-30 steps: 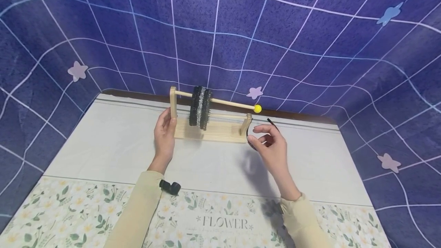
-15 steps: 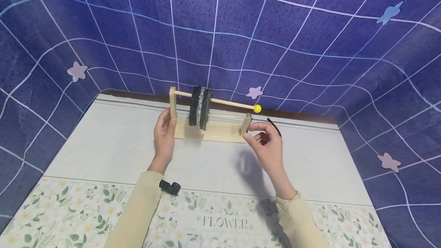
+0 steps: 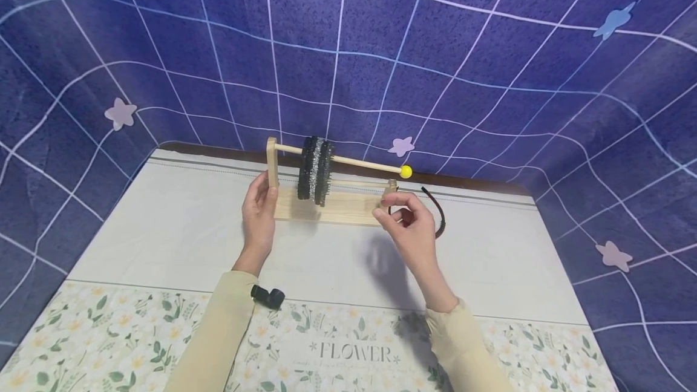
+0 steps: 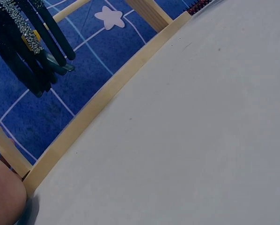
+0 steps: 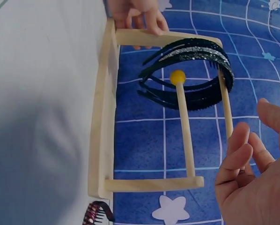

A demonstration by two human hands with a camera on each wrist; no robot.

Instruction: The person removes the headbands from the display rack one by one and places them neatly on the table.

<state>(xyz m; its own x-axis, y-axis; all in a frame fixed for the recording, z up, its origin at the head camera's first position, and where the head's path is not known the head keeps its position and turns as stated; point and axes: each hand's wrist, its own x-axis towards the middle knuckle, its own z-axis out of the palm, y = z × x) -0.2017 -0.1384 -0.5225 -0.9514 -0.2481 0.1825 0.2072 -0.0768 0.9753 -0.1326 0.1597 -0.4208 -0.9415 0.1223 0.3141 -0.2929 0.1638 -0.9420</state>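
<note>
My left hand (image 3: 258, 210) grips the left upright of a wooden headband stand (image 3: 327, 207). Several headbands (image 3: 316, 171), black with a glittery silver one among them, hang together on the stand's upper rod (image 3: 367, 163), which ends in a yellow ball (image 3: 405, 171). A lower rod (image 5: 184, 126) runs from the other upright and carries its own yellow ball (image 5: 178, 77). My right hand (image 3: 411, 228) hovers in front of the right upright, fingers loosely bent, nothing between thumb and fingertips. Behind it, a dark toothed headband (image 3: 440, 216) lies on the table, partly hidden.
A white cloth (image 3: 179, 216) covers the table, with a floral strip (image 3: 348, 325) reading FLOWER along the front. A dark blue gridded curtain (image 3: 348, 65) with stars rises close behind the stand and at both sides.
My right hand has moved left across the right upright, uncovering more of the dark headband behind it. My left hand, the stand and the hanging headbands have stayed in place.
</note>
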